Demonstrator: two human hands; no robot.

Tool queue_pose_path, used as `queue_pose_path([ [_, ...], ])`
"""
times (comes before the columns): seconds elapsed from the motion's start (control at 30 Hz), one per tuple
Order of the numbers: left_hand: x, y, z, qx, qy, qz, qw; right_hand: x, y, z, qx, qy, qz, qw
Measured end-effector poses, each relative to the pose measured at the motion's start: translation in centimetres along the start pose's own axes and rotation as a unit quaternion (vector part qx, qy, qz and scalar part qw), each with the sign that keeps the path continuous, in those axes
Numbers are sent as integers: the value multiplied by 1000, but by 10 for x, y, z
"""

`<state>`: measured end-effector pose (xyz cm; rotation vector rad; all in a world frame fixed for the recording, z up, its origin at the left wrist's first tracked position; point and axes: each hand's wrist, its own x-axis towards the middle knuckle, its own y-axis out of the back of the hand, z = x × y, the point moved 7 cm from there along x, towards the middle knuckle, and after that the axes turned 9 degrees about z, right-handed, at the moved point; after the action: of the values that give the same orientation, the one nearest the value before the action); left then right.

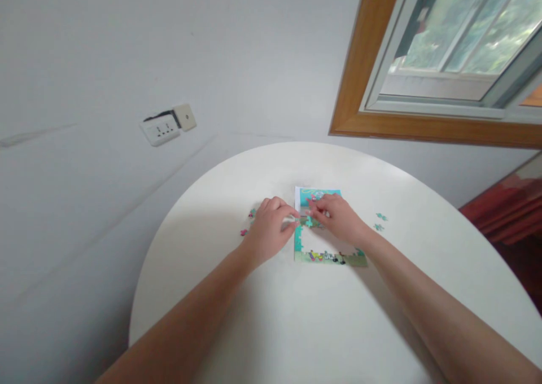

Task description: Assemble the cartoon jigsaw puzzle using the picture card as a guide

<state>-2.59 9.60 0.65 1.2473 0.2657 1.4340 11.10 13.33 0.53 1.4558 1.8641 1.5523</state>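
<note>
A jigsaw puzzle lies on the round table, its cartoon border in place around a pale bare middle. My left hand reaches over its left edge, thumb and forefinger curled together; what they pinch is too small to make out. Over the upper part, my right hand has thumb and fingertips closed on what looks like a puzzle piece, mostly covered by the fingers. Between both sets of fingertips shows a teal puzzle piece. My right hand and forearm hide the puzzle's right side.
Loose pieces and a pink piece lie left of my left hand. Two teal pieces are at the right on the white table. Behind stand a wall with a socket and a wood-framed window. Red cloth hangs at right.
</note>
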Motion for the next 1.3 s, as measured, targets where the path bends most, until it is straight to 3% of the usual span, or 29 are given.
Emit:
queue_pose_path([
  [0.23,-9,-17,2,22,-45,-52,997,-7,-16,-2,-91,10,-39,995],
  [0.57,-8,-15,-1,41,-35,-66,996,-12,-19,-8,-124,-8,-53,991],
  [0.93,-9,-18,-3,45,-38,-69,996,-12,-18,-20,-195,37,-29,980],
  [1.1,-9,-18,-3,42,-35,-68,996,-9,-9,-15,-166,12,-32,985],
  [1.3,-9,-17,-1,46,-25,-75,996,-10,-2,-10,-73,24,-92,993],
])
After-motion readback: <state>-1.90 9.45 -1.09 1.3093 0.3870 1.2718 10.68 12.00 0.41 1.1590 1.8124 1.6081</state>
